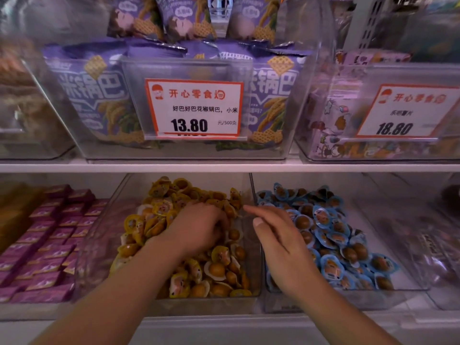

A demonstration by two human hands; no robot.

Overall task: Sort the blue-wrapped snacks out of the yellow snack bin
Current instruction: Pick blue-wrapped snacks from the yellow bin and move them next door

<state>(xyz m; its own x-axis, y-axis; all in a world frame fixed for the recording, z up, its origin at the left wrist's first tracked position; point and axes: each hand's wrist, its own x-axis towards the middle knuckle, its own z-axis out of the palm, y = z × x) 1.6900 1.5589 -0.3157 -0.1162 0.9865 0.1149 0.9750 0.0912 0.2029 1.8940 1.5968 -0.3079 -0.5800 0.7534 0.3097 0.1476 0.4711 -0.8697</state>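
- The left hand (199, 227) is reaching palm-down into the yellow snack bin (119, 245), its fingers curling down into the heap of yellow-wrapped snacks (174, 202); whether anything is being pinched between them I cannot tell, since the fingertips are buried.
- The right hand (276, 235) is hovering over the wall between the two bins, fingers relaxed and nearly straight, pointing up and to the left toward the yellow side, gripping nothing.
- The two hands are sitting near each other but not touching.
- The blue-wrapped snacks (331, 235) are lying in the clear bin (388, 292) just to the right of the yellow one, piled every which way, so no single direction is showing for them; the pile as a whole is running from the back of the shelf toward the front.
- No blue wrapper is showing among the yellow ones from here.
- To the left, purple boxed snacks (49, 235) are lying in rows.
- On the shelf above, purple snack bags (99, 95) are standing upright behind a price tag (194, 108) reading 13.80, with a second price tag (405, 113) reading 18.80 to the right.
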